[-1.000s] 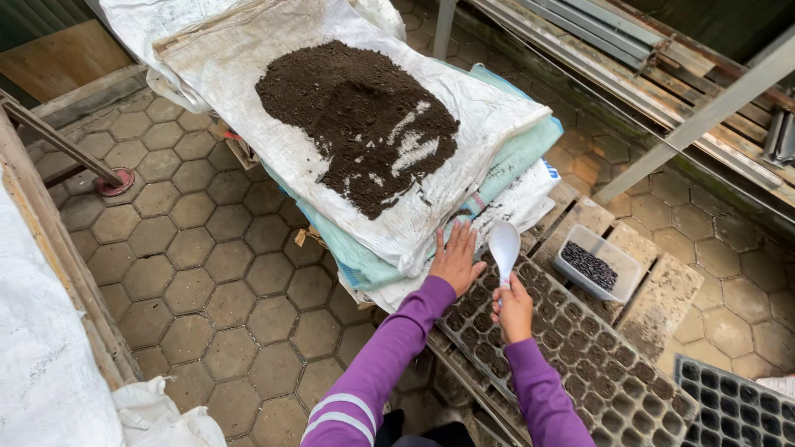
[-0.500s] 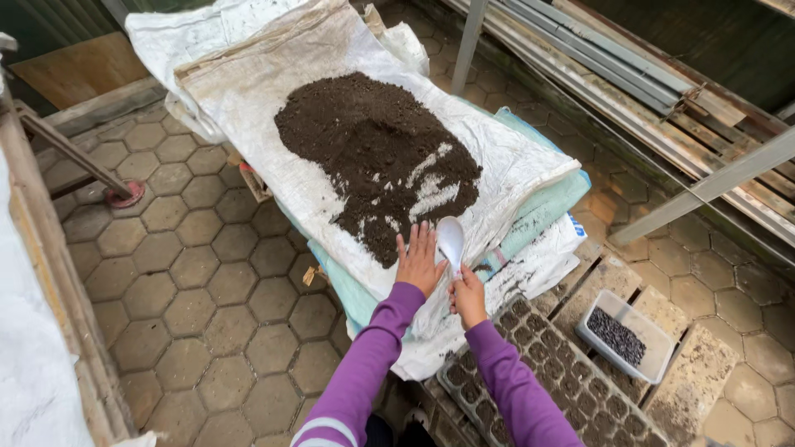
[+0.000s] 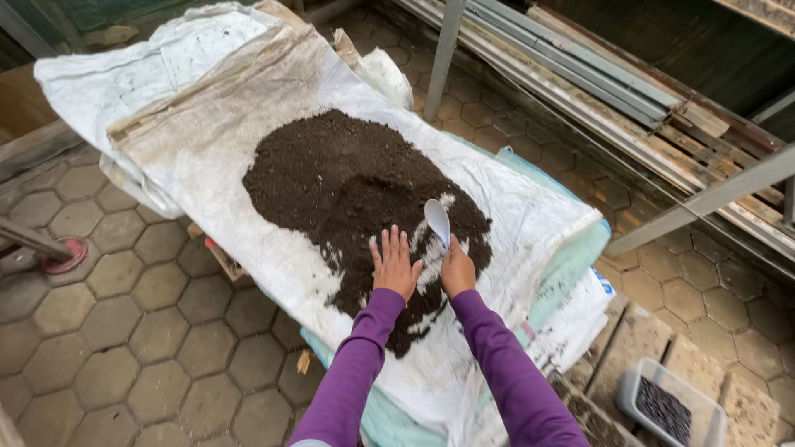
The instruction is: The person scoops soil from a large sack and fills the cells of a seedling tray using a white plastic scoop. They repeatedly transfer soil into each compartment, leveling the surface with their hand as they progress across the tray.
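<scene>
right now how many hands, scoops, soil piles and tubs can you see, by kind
hands: 2, left hand and right hand
white scoop: 1
dark soil pile: 1
grey tub: 1
total: 5

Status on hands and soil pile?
Left hand flat on soil pile. Right hand grips white scoop, tip at soil. Nothing in the way.

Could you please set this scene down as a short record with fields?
Left hand: left hand lies flat, fingers spread, on the dark soil.
Right hand: right hand has a closed grip on a white scoop, bowl up over the soil.
Surface: soil heaped on a white woven sack spread over a low stack.
Floor: hexagonal pavers.
Nearby: small grey tub of dark grains, lower right.
</scene>
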